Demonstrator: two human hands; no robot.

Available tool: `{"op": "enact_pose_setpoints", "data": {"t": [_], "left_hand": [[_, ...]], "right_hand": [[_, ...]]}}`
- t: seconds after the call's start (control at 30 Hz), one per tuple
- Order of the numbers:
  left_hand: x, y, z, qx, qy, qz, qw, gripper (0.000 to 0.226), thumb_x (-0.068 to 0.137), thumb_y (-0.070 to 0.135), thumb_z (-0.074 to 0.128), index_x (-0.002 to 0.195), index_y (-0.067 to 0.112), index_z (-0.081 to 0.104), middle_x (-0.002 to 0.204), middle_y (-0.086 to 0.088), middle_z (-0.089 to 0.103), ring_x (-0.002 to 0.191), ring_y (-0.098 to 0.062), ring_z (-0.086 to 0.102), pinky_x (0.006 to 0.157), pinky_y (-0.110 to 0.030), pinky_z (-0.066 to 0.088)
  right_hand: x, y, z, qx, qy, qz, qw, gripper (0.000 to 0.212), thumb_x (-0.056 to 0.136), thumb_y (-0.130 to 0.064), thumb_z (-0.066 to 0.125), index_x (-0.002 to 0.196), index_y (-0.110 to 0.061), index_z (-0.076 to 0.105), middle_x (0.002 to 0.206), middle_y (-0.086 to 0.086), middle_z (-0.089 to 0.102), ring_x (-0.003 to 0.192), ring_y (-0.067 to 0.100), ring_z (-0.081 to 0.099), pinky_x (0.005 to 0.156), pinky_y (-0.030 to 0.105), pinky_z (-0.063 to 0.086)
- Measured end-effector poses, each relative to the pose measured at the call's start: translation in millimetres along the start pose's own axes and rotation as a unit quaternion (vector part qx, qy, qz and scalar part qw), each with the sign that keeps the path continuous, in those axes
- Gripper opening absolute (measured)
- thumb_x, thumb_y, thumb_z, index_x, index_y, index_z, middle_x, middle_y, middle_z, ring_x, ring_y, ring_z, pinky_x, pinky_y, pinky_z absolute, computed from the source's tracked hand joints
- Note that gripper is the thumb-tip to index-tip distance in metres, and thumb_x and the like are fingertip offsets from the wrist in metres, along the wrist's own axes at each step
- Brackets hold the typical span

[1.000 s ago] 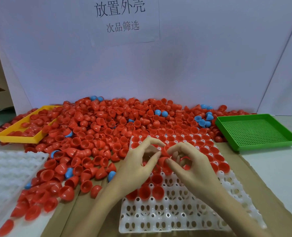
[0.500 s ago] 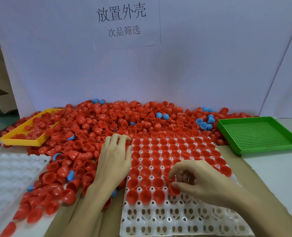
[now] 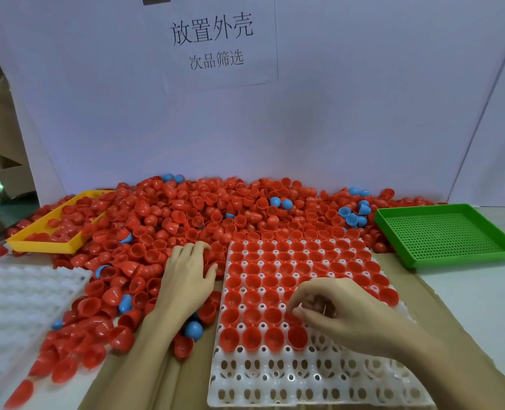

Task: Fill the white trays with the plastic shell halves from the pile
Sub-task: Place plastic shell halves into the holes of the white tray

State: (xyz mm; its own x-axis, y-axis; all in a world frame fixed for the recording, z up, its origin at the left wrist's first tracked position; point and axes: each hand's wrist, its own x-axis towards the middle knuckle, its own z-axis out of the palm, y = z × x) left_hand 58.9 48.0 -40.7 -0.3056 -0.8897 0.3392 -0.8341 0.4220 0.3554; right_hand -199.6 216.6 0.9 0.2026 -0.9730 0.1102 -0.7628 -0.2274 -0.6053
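Meanwhile the left hand (image 3: 186, 279) is resting flat, fingers relaxed, on the red shell pile (image 3: 162, 226); the right hand (image 3: 343, 315), fingers curled, is pinching a shell (image 3: 292, 318) over the part-filled white tray (image 3: 275, 380).

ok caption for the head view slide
Right hand seats red shells in the white tray; left hand rests on the pile.
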Motion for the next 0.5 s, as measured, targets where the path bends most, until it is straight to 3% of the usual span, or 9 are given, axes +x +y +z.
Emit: {"op": "enact_pose_setpoints", "data": {"t": [0.23,0.37,0.5], "left_hand": [[-1,1,-7,-0.051,0.060,0.021,0.997,0.020,0.096,0.021,0.073,0.114,0.016,0.066,0.109,0.004,0.067,0.106,-0.017,0.053,0.090,-0.029,0.046],[-4,13,-12,-0.105,0.103,0.098,0.984,0.020,0.098,0.023,0.072,0.118,0.020,0.067,0.113,0.013,0.066,0.103,-0.008,0.062,0.090,-0.028,0.053],[-16,41,-17,-0.244,0.052,0.194,0.949,0.034,0.094,0.025,0.078,0.125,0.029,0.065,0.115,0.021,0.067,0.105,-0.001,0.067,0.091,-0.016,0.053]], "right_hand": [[1,1,2,-0.002,0.007,0.009,1.000,0.013,0.104,-0.033,0.062,0.105,-0.035,0.075,0.085,-0.013,0.070,0.077,0.009,0.064,0.064,0.019,0.049],[2,1,3,-0.001,0.011,0.010,1.000,0.014,0.104,-0.030,0.062,0.105,-0.033,0.076,0.084,-0.019,0.069,0.076,0.007,0.064,0.063,0.016,0.046],[3,0,5,0.019,0.043,0.006,0.999,0.013,0.104,-0.029,0.063,0.112,-0.036,0.071,0.084,-0.014,0.068,0.073,0.010,0.064,0.063,0.019,0.047]]}}
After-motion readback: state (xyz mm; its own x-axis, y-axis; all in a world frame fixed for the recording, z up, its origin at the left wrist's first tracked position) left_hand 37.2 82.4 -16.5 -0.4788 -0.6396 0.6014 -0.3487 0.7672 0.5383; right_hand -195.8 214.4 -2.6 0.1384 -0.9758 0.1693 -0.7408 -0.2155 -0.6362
